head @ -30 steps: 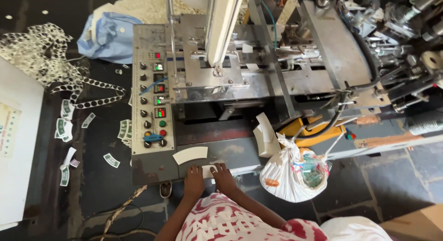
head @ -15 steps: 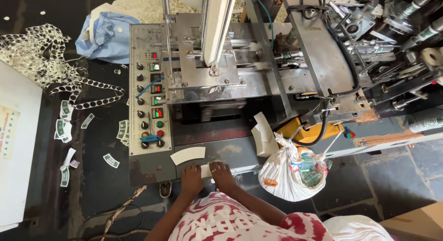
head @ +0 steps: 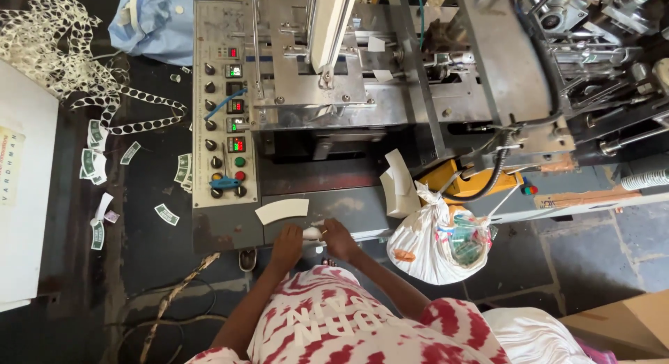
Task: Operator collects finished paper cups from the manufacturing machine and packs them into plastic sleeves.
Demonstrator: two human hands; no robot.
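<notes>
- The left hand (head: pixel 286 240) and right hand (head: pixel 339 237) are meeting over a small white piece (head: pixel 311 233) at the machine's front ledge (head: pixel 362 212).
- Both hands' fingers are curling around that piece; how tightly, I cannot tell.
- A curved white paper blank (head: pixel 281 210) is lying just beyond them, below the control panel (head: pixel 224 106).
- A white plastic bag (head: pixel 433 243) is hanging to the right.

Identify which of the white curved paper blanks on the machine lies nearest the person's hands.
The flat fan-shaped blank on the grey machine ledge, just above the left hand. The other blanks stand on edge farther right, beside the white plastic bag, away from both hands.
</notes>
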